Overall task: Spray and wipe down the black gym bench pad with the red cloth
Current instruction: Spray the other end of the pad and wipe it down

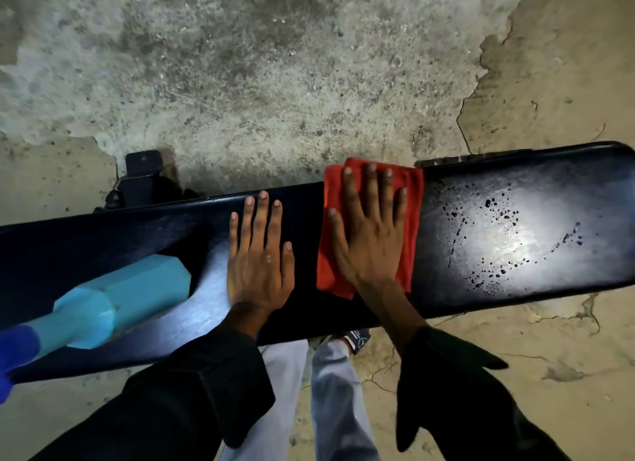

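On the black bench pad (515, 226), which ran across the head view, the red cloth (371, 226) lay folded near the middle. The right hand (369, 233) pressed flat on it with straight, spread fingers. Just beside the cloth, the left hand (259, 257) rested flat and open on the bare pad. Droplets (494, 254) covered the pad's right part. A turquoise spray bottle (113, 299) lay at the left.

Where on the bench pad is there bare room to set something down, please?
The free patch is the wet stretch of the bench pad right of the red cloth. The middle is crowded: the right hand presses the cloth, the left hand lies flat beside it, and the spray bottle fills the left end.
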